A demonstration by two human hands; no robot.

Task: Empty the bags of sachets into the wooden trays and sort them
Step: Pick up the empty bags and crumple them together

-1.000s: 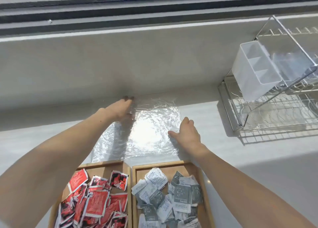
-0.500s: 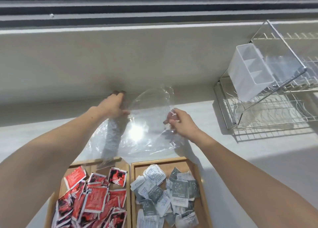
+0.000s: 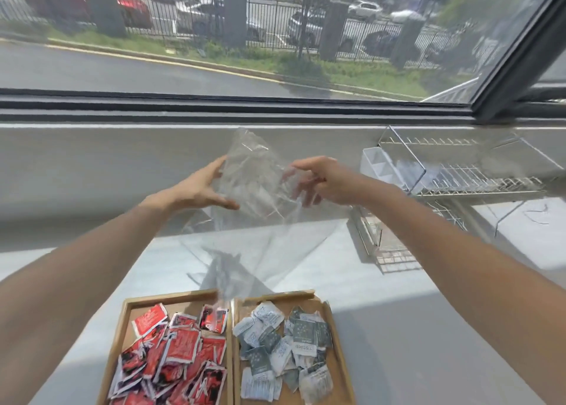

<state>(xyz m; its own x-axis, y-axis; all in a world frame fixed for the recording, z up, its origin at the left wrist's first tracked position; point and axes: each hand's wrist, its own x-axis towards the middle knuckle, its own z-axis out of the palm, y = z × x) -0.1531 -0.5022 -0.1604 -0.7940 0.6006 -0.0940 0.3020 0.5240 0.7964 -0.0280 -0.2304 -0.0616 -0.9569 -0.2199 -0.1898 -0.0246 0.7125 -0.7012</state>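
Centre frame, the left hand (image 3: pixel 202 190) and right hand (image 3: pixel 318 181) each pinch a side of the empty clear bag (image 3: pixel 257 178), held up off the surface (image 3: pixel 398 313). Best gathered small and laid aside from the wooden trays (image 3: pixel 306 296), whose red sachets (image 3: pixel 180 349) and grey sachets (image 3: pixel 284 343) lie at the bottom.
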